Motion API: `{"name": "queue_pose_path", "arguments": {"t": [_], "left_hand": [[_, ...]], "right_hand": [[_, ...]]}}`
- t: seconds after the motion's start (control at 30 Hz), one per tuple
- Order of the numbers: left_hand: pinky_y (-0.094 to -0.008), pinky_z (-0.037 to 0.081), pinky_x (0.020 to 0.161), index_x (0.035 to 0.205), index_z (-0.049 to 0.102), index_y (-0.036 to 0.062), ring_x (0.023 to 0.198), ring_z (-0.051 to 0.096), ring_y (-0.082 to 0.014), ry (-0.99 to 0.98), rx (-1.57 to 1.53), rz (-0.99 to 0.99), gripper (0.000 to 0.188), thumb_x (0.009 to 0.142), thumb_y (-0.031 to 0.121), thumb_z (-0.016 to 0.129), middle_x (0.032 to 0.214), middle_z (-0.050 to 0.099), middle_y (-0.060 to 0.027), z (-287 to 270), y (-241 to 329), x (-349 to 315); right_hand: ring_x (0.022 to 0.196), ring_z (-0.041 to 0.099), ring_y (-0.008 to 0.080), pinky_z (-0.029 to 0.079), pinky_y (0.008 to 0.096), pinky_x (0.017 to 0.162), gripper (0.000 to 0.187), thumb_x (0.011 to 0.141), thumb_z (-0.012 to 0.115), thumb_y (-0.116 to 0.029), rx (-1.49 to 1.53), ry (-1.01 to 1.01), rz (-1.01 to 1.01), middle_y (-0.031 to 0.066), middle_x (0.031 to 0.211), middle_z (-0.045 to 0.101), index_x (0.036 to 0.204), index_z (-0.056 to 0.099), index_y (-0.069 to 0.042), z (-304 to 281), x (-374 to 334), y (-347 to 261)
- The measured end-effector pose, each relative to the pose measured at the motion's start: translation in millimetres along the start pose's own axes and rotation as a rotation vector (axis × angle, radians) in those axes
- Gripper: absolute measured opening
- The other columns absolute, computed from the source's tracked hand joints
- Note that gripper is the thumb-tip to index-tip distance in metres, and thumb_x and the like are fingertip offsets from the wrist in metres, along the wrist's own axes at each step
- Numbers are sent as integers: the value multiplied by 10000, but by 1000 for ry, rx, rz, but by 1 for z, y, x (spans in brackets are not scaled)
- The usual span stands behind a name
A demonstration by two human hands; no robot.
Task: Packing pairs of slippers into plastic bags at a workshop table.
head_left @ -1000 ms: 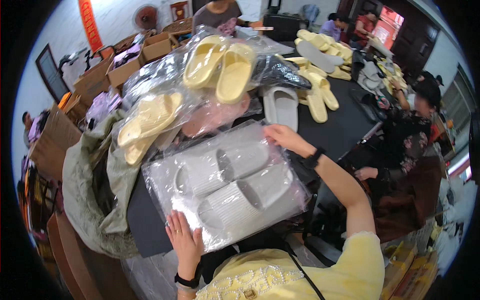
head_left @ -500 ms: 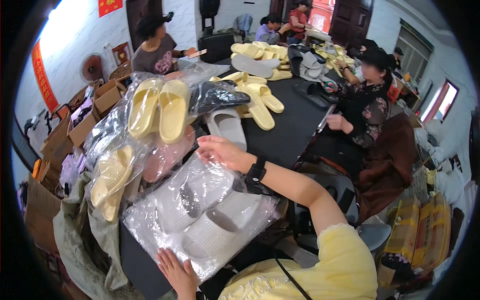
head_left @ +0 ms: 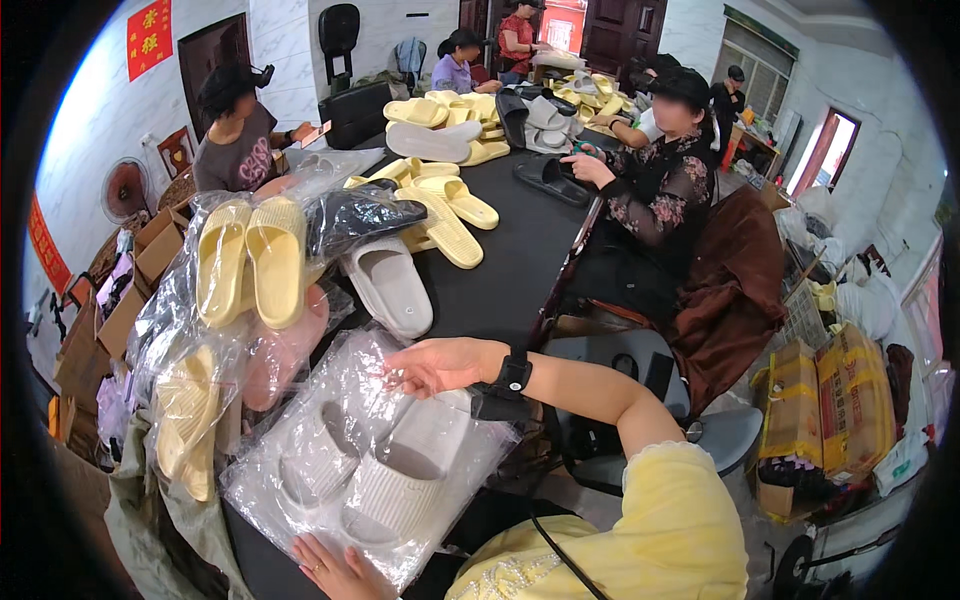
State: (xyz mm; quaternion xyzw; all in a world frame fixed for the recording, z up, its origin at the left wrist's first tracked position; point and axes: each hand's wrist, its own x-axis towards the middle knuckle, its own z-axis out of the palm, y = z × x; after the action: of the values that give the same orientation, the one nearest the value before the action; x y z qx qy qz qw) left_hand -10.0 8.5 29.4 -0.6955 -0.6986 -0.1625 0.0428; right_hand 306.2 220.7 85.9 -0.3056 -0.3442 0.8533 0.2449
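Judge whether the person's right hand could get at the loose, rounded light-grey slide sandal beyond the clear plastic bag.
Probably yes: the right hand is just short of the light-grey slide sandal, with nothing solid between, though it seems to touch the clear plastic bag.

Small slipper workshop, by the look of it — a long black table (head_left: pixel 495 290) is carrying heaps of yellow slippers (head_left: pixel 415 112), while a grey pair (head_left: pixel 400 492) is lying in a clear bag (head_left: pixel 355 362) at the near end. Co-workers (head_left: pixel 645 215) are sitting and standing along it. Open cardboard boxes (head_left: pixel 160 243) are crowding the left side — taped cartons (head_left: pixel 855 400) and white bundles (head_left: pixel 865 308) are lining the right.
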Motion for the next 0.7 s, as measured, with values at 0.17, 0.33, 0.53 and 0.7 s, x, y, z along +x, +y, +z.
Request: {"name": "queue_pose_path", "arguments": {"t": [0.17,0.33,0.53,0.7], "left_hand": [[-482,207,1056,1282,412,-66,1253,319,-422,-7,-24,-60,553,919,351,418,1325,385,-280,14,3,-3],[-486,215,1050,1289,407,-58,1254,319,-421,-3,0,-51,550,923,353,409,1333,383,-270,16,4,-4],[-491,231,1038,1300,406,-37,1254,321,-419,27,11,-55,554,924,370,400,1340,382,-259,22,0,-6],[-486,241,1034,1312,402,-14,1253,333,-407,55,35,-64,559,925,388,383,1348,385,-239,28,0,-4]], "right_hand": [[599,518,32,455,171,512,187,917,517,-198,241,-59,-158,23,906,613,1042,563,-66,-2,14,3],[583,525,68,451,151,483,234,897,516,-127,45,-316,-55,56,892,629,1107,552,-31,-17,20,36],[644,556,126,437,255,559,497,752,705,-212,-911,-230,129,33,706,609,1186,527,-48,-17,46,23],[946,569,298,455,364,821,627,638,729,-337,-1602,-183,-536,175,1014,594,1144,546,-15,-1,80,36]]}}
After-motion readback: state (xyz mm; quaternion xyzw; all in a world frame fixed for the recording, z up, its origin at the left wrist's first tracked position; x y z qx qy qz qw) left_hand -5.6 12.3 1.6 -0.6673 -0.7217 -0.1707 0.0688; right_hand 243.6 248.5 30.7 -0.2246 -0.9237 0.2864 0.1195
